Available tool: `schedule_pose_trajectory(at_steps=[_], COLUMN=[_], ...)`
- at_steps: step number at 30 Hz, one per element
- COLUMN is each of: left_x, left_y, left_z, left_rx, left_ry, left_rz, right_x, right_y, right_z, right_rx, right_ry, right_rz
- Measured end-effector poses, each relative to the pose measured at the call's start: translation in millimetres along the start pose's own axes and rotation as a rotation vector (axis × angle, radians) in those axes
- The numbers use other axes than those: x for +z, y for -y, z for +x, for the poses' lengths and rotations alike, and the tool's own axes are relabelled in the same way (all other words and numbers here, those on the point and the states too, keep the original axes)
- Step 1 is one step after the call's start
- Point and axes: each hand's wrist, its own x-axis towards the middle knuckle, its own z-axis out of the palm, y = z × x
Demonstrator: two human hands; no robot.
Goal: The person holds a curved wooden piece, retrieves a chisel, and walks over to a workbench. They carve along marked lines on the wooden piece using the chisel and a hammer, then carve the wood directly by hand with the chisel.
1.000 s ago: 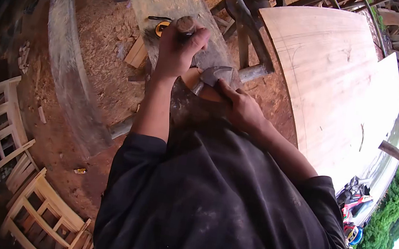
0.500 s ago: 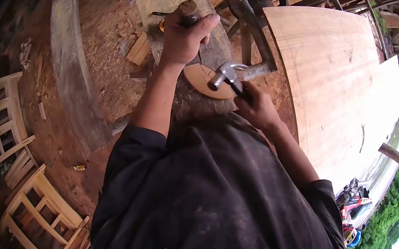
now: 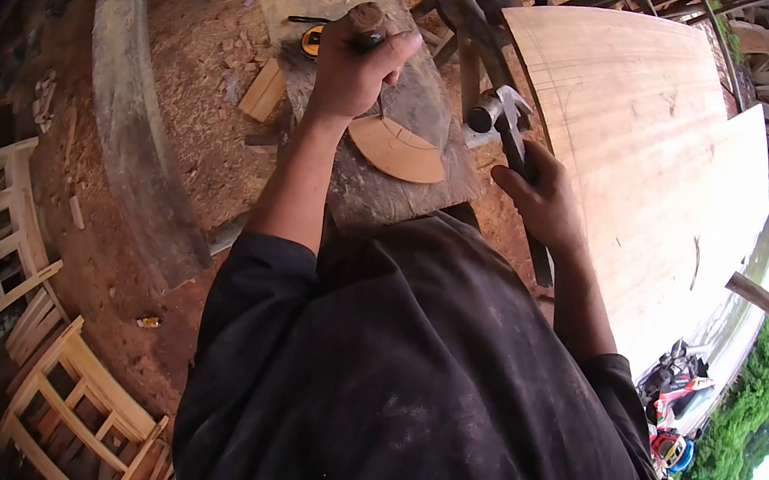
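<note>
My left hand [image 3: 348,70] is closed round the wooden handle of a chisel [image 3: 366,22], which stands upright. Its thin blade runs down below the fist to the upper left edge of a curved wooden piece [image 3: 401,153] with marked lines. That piece lies flat on a worn wooden bench plank [image 3: 389,204]. To the right, my right hand [image 3: 546,195] grips the dark handle of a claw hammer [image 3: 499,111]. The hammer's metal head is raised, apart from the chisel and the curved piece. A yellow and black tape measure [image 3: 311,41] lies on the plank behind my left hand.
A large light wooden panel [image 3: 628,126] fills the right side. A long curved timber [image 3: 136,100] lies on the left over ground strewn with shavings. Wooden frames [image 3: 82,395] stand at lower left. A small wood block [image 3: 264,91] sits beside the plank.
My right hand has moved right and away from the curved piece, swinging the hammer head up and to the right. My left hand keeps the chisel in nearly the same place.
</note>
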Motion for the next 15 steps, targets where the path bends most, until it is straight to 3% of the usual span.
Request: schedule_pose_trajectory(at_steps=[10, 15], left_x=[-4, -5], left_y=[1, 10], left_z=[-6, -13], left_rx=[-0.045, 0.019], left_ry=[0.094, 0.094], left_rz=[0.022, 0.023], right_x=[-5, -29], right_y=[18, 82], right_z=[6, 10], right_rx=[-0.061, -0.344], right_ry=[0.003, -0.150], right_rz=[0.020, 0.014])
